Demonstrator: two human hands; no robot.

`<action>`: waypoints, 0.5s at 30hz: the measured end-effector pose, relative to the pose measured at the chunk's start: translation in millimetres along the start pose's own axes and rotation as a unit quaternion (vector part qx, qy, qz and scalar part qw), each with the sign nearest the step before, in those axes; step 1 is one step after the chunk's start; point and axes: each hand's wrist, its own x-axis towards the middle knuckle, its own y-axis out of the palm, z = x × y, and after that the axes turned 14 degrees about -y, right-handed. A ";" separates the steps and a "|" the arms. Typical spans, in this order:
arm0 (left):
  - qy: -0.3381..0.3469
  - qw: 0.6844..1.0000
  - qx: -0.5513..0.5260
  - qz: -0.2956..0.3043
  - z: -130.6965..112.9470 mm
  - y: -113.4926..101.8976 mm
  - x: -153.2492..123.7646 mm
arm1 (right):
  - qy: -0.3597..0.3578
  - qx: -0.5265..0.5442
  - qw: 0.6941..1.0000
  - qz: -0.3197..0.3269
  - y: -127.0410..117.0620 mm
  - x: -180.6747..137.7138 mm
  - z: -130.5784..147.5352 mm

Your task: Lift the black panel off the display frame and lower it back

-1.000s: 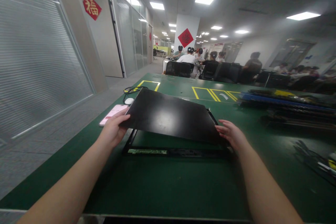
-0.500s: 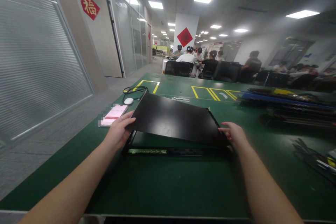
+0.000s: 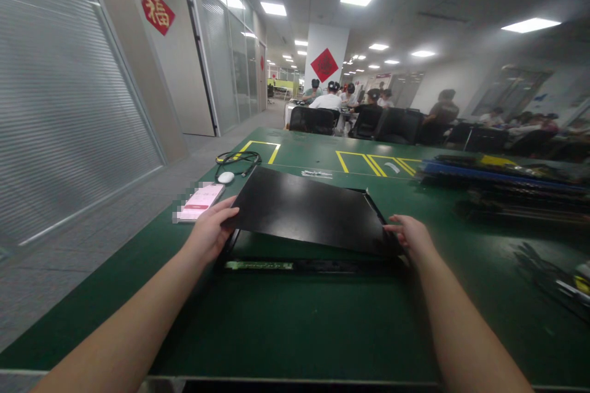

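Observation:
A flat black panel (image 3: 304, 209) with a dull sheen lies tilted above a thin black frame (image 3: 350, 266) on the green table. Along the frame's near side runs a green strip like a circuit board (image 3: 258, 265). My left hand (image 3: 214, 227) grips the panel's left edge, thumb on top and fingers underneath. At the right edge, my right hand (image 3: 412, 237) pinches the panel's near corner, close to the frame's side; its fingertips are partly hidden. The panel's near edge is raised off the frame on the left and lower on the right.
On the left of the table (image 3: 295, 331) are a phone (image 3: 201, 201), a white mouse (image 3: 226, 177) and a coiled black cable (image 3: 230, 158). A blurred stack of dark parts (image 3: 507, 178) and some cables (image 3: 548, 273) lie at right. Several people sit beyond.
The panel's far left corner has come down slightly. Both hands keep their hold and have barely moved.

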 end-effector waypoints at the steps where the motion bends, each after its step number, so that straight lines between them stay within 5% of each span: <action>1: 0.001 1.000 0.001 0.000 0.0 -0.2 0.2 | 0.001 0.002 1.000 0.000 -0.1 0.2 -0.3; 15: -0.019 1.000 0.019 0.008 1.9 0.0 0.6 | -0.024 0.000 1.000 -0.011 -1.9 -0.5 -0.4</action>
